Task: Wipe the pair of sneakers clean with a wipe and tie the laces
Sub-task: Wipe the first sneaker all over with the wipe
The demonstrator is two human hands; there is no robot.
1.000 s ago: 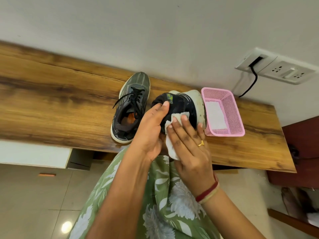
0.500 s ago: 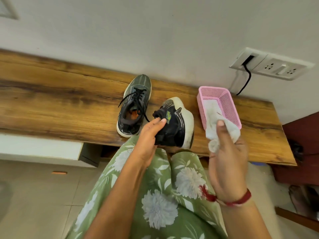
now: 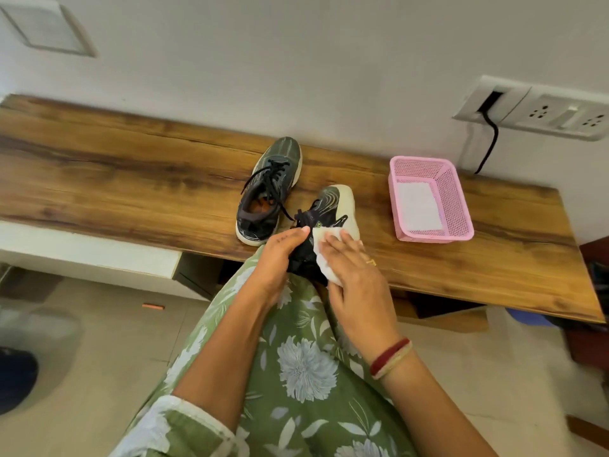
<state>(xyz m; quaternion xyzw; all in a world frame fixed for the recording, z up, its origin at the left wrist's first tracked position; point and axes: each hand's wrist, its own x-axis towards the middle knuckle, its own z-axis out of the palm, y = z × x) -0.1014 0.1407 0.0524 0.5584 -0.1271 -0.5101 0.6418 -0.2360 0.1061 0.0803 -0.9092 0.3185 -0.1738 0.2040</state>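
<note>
- The left hand (image 3: 280,255) grips the tipped sneaker (image 3: 331,206) at its heel end, thumb laid along the dark collar and fingers curled round the far side, out of sight.
- The right hand (image 3: 357,278) lies on the same shoe with its fingers straight and close together, pressing a white wipe (image 3: 319,250) flat against the dark side panel. A crumpled end of the wipe pokes out under the palm, towards 6 o'clock.
- This shoe sits at the near edge of the desk (image 3: 131,179), rolled onto its side, with the pale sole facing 3 o'clock and the toe pointing to 12 o'clock.
- The second sneaker (image 3: 272,189) stands upright on its sole just beside the first, at its 10 o'clock. Its toe points to 1 o'clock, near the wall.
- Its black laces (image 3: 267,174) lie loose and untied, and one strand trails towards the tipped shoe.
- A pink mesh basket (image 3: 461,206) stands on the desk at 3 o'clock of the shoes, apart from them, with a flat white sheet (image 3: 417,206) on its floor.
- On the wall at 1 o'clock of the basket is a white socket panel (image 3: 543,110), and a black cable (image 3: 491,140) drops from it behind the desk.
- A gold ring (image 3: 370,262) shows on a right finger, and red and pale bands (image 3: 390,357) circle that wrist.
- A green floral garment (image 3: 296,374) fills the view at 6 o'clock.
</note>
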